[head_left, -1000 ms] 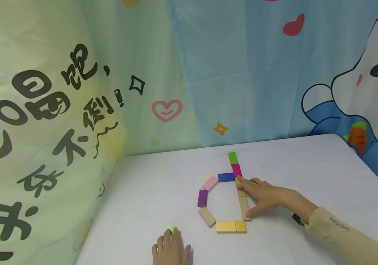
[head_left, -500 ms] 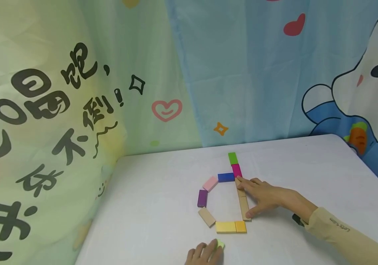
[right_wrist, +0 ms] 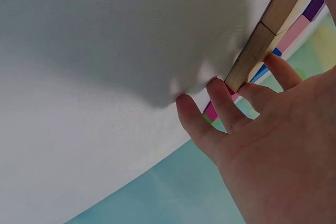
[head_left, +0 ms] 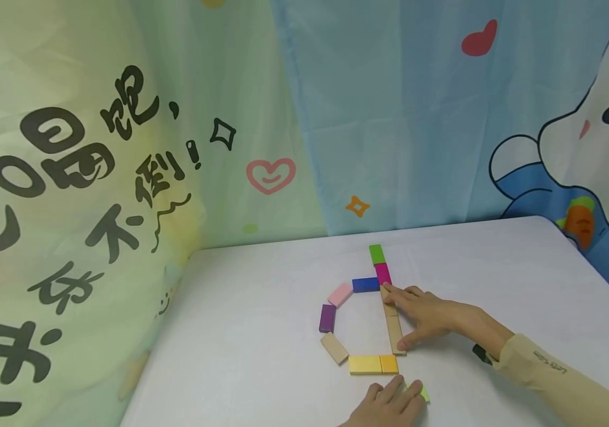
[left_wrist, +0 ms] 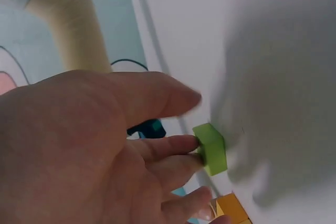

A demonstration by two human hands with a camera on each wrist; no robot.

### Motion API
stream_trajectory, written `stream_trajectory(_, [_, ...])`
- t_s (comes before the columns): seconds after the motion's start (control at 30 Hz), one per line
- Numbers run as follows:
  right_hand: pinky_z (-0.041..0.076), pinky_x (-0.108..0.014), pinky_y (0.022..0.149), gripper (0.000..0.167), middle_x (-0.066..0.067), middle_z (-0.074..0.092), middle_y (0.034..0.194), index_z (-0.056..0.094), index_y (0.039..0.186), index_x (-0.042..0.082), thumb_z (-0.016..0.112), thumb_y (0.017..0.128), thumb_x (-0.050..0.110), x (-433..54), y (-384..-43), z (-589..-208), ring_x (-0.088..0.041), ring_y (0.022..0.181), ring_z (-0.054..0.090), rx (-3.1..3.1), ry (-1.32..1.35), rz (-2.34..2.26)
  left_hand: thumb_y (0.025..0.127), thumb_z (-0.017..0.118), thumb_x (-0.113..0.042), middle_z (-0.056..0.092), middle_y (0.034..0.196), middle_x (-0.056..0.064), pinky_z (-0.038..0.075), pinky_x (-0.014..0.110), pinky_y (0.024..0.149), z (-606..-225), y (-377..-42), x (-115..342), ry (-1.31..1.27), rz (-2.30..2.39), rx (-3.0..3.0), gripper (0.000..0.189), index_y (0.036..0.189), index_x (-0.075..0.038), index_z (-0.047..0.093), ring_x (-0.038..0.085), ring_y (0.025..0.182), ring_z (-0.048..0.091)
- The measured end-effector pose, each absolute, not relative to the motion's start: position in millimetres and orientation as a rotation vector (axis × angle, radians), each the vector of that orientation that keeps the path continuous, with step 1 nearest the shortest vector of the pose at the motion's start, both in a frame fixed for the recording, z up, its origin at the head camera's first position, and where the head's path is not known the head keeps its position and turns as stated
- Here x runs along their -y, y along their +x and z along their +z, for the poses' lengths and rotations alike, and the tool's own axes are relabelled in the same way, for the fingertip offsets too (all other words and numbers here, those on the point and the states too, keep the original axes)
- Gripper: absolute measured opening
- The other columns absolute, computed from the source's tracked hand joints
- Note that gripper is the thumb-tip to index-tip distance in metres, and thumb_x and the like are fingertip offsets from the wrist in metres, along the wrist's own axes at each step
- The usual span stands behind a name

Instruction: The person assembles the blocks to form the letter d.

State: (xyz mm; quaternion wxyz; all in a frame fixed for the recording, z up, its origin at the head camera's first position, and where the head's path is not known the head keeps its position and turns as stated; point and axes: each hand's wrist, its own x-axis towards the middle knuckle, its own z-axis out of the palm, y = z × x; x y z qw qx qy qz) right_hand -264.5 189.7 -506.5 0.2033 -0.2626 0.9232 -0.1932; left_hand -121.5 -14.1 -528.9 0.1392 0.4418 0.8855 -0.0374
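Observation:
My left hand [head_left: 386,408] lies low over the table near its front. Two of its fingertips touch a lime-green wooden block [left_wrist: 212,151], and the thumb stands apart from it in the left wrist view. In the head view that block peeks out past the fingers, below a yellow block [head_left: 364,365] and an orange block [head_left: 388,364]. My right hand [head_left: 432,314] spreads along a straight row of plain wooden blocks [head_left: 395,335]. Its index finger reaches the row's upper end and its thumb the lower end. In the right wrist view fingertips touch these blocks [right_wrist: 253,51].
Blue [head_left: 365,285], pink [head_left: 340,295], purple [head_left: 327,318] and plain wood [head_left: 334,349] blocks curve round to the left of the row. Magenta [head_left: 383,274] and green [head_left: 376,254] blocks extend it upward. A printed curtain [head_left: 240,77] hangs behind the white table [head_left: 240,332].
My left hand has moved right across the front of the table, and the lime-green block has moved along with it. The right hand keeps its place on the wooden row.

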Motion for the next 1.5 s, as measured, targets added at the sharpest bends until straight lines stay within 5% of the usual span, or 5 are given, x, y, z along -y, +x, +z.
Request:
stream_trajectory(0.2, [0.039,-0.073,0.103,0.098,-0.014,0.027,0.164,0.04,0.147,0.015,0.082,0.071,0.061,-189.7,-262.7,-506.8,-0.046,0.14,0.033,-2.579,-0.751,-0.546,0.097,0.038,-0.07,0.024,0.163,-0.015,0.043,0.034,0.111,-514.5,-132.8,5.2,1.217,-0.213,-2.473,0.068,0.155,-0.035,0.029,0.012,0.15,0.028])
stream_trajectory(0.47, [0.036,-0.073,0.105,0.099,-0.014,0.025,0.165,0.039,0.148,0.015,0.081,0.072,0.062,-190.7,-264.7,-507.2,-0.046,0.141,0.032,-2.575,-0.767,-0.55,0.101,0.05,-0.054,0.035,0.155,-0.017,0.042,0.029,0.109,-506.8,-142.1,6.3,1.213,-0.285,-2.547,0.058,0.152,-0.029,0.04,0.008,0.142,0.035])
stream_trajectory(0.63, [0.033,-0.073,0.107,0.097,-0.015,0.022,0.165,0.039,0.147,0.014,0.081,0.073,0.06,-191.7,-263.9,-506.3,-0.047,0.141,0.031,-2.566,-0.787,-0.573,0.1,0.051,-0.054,0.032,0.162,-0.013,0.043,0.034,0.111,-506.7,-146.5,9.7,1.205,-0.259,-2.573,0.061,0.154,-0.026,0.039,0.013,0.149,0.033])
stream_trajectory(0.9, [0.032,-0.074,0.107,0.096,-0.016,0.023,0.166,0.041,0.145,0.014,0.081,0.072,0.063,-191.8,-263.4,-507.7,-0.047,0.141,0.032,-2.577,-0.796,-0.565,0.1,0.051,-0.055,0.029,0.161,-0.015,0.043,0.033,0.111,-509.7,-147.2,9.7,1.17,-0.29,-2.615,0.058,0.153,-0.038,0.034,0.012,0.145,0.033])
stream_trajectory(1.5, [0.033,-0.073,0.107,0.096,-0.016,0.023,0.165,0.041,0.144,0.014,0.08,0.071,0.064,-193.0,-264.8,-512.2,-0.047,0.14,0.033,-2.588,-0.817,-0.565,0.1,0.05,-0.057,0.03,0.159,-0.013,0.044,0.031,0.107,-513.1,-144.7,14.6,1.19,-0.273,-2.671,0.059,0.153,-0.035,0.035,0.011,0.137,0.038])
